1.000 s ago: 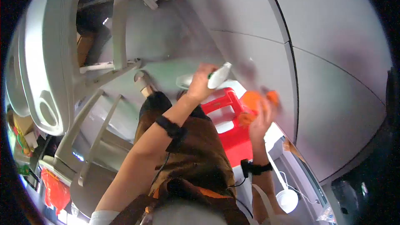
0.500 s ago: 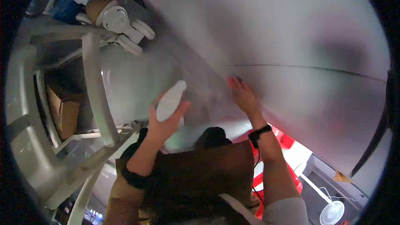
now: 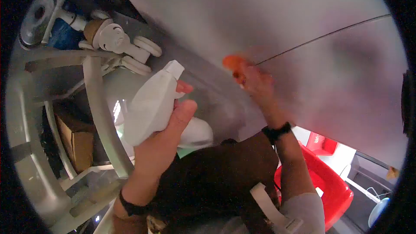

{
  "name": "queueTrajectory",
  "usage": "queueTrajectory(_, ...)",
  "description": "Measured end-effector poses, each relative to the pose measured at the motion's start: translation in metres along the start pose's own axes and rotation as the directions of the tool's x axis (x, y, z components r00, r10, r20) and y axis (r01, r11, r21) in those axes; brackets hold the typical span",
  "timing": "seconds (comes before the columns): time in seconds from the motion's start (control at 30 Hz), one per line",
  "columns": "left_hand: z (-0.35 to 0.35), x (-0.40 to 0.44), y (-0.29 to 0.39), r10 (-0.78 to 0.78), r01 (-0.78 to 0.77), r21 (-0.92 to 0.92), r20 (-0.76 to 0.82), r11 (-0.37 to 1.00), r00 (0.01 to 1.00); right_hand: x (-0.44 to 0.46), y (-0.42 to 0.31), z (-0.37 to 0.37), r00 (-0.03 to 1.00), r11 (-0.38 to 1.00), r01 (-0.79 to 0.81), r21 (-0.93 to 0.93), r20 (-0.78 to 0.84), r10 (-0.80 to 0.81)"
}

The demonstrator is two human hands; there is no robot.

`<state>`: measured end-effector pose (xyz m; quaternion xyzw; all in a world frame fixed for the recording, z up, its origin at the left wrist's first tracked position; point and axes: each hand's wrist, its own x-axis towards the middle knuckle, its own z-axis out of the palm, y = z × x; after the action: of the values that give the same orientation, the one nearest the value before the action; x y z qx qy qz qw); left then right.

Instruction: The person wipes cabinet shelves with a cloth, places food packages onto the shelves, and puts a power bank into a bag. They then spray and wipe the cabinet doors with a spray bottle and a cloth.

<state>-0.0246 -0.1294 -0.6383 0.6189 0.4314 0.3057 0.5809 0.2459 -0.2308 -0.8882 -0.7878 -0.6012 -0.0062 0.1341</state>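
A white spray bottle (image 3: 149, 108) is in my left hand (image 3: 160, 147), its large head tilted up and the rounded body below. My left fingers and thumb wrap around it near the trigger. My right hand (image 3: 255, 80) is raised at the large pale glossy panel (image 3: 303, 91), near its dark seam. Motion smears the right fingers, and an orange-red patch shows at their tips; I cannot make out whether that is a held thing or the fingers themselves. Whether the hand touches the panel is also unclear.
Pale chair-like plastic framing (image 3: 99, 104) stands at the left, with a cardboard box (image 3: 80, 145) behind it. A white wheeled toy (image 3: 117, 39) lies at the upper left beside a round fan-like object (image 3: 39, 13). At the lower right is a red plastic seat (image 3: 333, 195).
My left hand has brought the spray bottle up and closer to the camera. My right hand has moved upward along the panel, and the view has tilted.
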Motion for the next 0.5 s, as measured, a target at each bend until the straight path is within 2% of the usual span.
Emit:
queueTrajectory(0.03, -0.01, 0.001, 0.0, 0.065, -0.067, 0.043, 0.052, 0.997, 0.997, -0.002, 0.002, 0.033, 0.924, 0.769, -0.286, 0.571, 0.376, 0.064)
queueTrajectory(0.07, -0.018, 0.003, 0.001, 0.012, -0.012, 0.0, 0.066, 1.0, 0.998, -0.007, 0.007, 0.044, 0.928, 0.774, -0.28, 0.568, 0.368, 0.066)
queueTrajectory(0.1, -0.02, 0.007, 0.0, 0.026, -0.025, -0.007, 0.07, 1.0, 0.997, -0.011, 0.012, 0.045, 0.97, 0.95, 0.113, 0.291, 0.174, -0.169)
queueTrajectory(0.13, -0.021, 0.01, -0.001, -0.022, 0.026, -0.123, 0.036, 0.992, 0.999, -0.016, 0.017, 0.043, 0.892, 0.888, 0.451, -0.088, 0.087, -0.444)
queueTrajectory(0.17, -0.022, 0.009, -0.002, -0.091, 0.091, -0.244, 0.012, 0.966, 0.996, -0.017, 0.013, 0.021, 0.892, 0.888, 0.449, -0.095, 0.107, -0.44)
queueTrajectory(0.2, -0.024, 0.011, -0.005, -0.1, 0.1, -0.26, 0.016, 0.96, 0.995, -0.009, 0.014, -0.006, 0.863, 0.801, 0.504, -0.323, 0.154, -0.481)
queueTrajectory(0.23, -0.027, 0.017, -0.008, -0.002, 0.005, -0.169, 0.019, 0.986, 1.0, 0.005, 0.005, -0.046, 0.834, 0.658, 0.534, -0.531, 0.204, -0.512)
queueTrajectory(0.27, -0.03, 0.021, -0.01, 0.094, -0.092, -0.07, 0.031, 0.993, 0.995, 0.017, -0.012, -0.099, 0.824, 0.619, 0.408, -0.671, -0.021, -0.566)
queueTrajectory(0.3, -0.032, 0.025, -0.01, 0.098, -0.095, -0.076, 0.028, 0.993, 0.995, 0.032, -0.03, -0.153, 0.743, 0.588, 0.247, -0.77, -0.238, -0.625)
queueTrajectory(0.33, -0.032, 0.03, -0.01, 0.126, -0.126, -0.042, 0.013, 0.991, 0.992, 0.045, -0.038, -0.21, 0.783, 0.649, 0.088, -0.756, -0.351, -0.514)
queueTrajectory(0.37, -0.031, 0.034, -0.012, 0.152, -0.152, -0.008, -0.002, 0.988, 0.988, 0.048, -0.041, -0.263, 0.769, 0.635, -0.117, -0.764, -0.474, -0.429)
queueTrajectory(0.4, -0.031, 0.037, -0.016, 0.157, -0.157, -0.012, -0.008, 0.987, 0.988, 0.054, -0.043, -0.309, 0.729, 0.655, -0.247, -0.714, -0.583, -0.359)
queueTrajectory(0.47, -0.027, 0.046, -0.026, 0.119, -0.122, -0.153, -0.032, 0.981, 0.992, 0.062, -0.037, -0.348, 0.686, 0.772, -0.324, -0.547, -0.697, -0.206)
queueTrajectory(0.5, -0.024, 0.048, -0.029, 0.125, -0.129, -0.157, -0.033, 0.979, 0.992, 0.064, -0.04, -0.33, 0.655, 0.721, -0.356, -0.595, -0.709, -0.262)
